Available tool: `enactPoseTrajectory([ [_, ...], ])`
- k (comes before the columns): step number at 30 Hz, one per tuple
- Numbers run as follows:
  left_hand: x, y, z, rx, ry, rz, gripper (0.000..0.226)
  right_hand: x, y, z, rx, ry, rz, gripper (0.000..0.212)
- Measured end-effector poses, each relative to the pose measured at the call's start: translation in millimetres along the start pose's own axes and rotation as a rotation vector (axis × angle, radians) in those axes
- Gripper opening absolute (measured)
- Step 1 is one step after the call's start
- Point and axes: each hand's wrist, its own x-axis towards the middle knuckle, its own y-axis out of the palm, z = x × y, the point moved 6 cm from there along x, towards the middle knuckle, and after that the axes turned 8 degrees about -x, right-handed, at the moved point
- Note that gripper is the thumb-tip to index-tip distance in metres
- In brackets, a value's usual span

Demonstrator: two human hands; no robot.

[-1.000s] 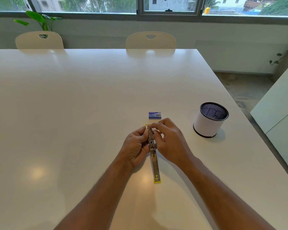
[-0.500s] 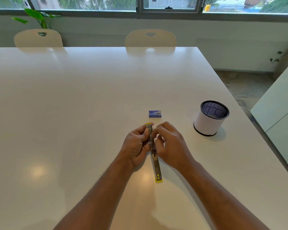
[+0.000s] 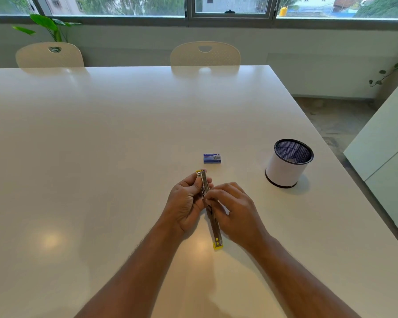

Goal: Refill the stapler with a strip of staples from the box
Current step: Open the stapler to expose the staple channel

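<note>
A yellow stapler [image 3: 215, 230] lies swung open flat on the white table [image 3: 101, 157], its metal channels in one long line pointing away from me. My left hand [image 3: 186, 203] grips its far half from the left. My right hand [image 3: 233, 208] pinches at the middle of the metal channel, near the hinge; a staple strip between those fingertips cannot be made out. A small blue staple box [image 3: 212, 158] sits closed on the table just beyond the stapler's far end, touched by neither hand.
A white cup with a black mesh rim [image 3: 287, 164] stands to the right of the hands. Two cream chairs [image 3: 205, 55] sit at the table's far edge. The table's right edge drops to the floor beside a white cabinet [image 3: 386, 157].
My right fingertips have slid from the stapler's far tip back toward its middle. The far end now shows past my left thumb. The view shifted slightly.
</note>
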Motion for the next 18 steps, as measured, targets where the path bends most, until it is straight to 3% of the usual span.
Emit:
enactPoseTrajectory([
  [6,-21.4,9.3,7.3,0.136,-0.054,0.135,0.029,-0.3,-7.8,-10.0,0.090,0.124,-0.090,0.015],
  [18,-11.0,0.1,-0.9,0.263,-0.007,-0.022,0.027,-8.0,-5.6,-8.8,0.129,0.187,-0.074,0.013],
])
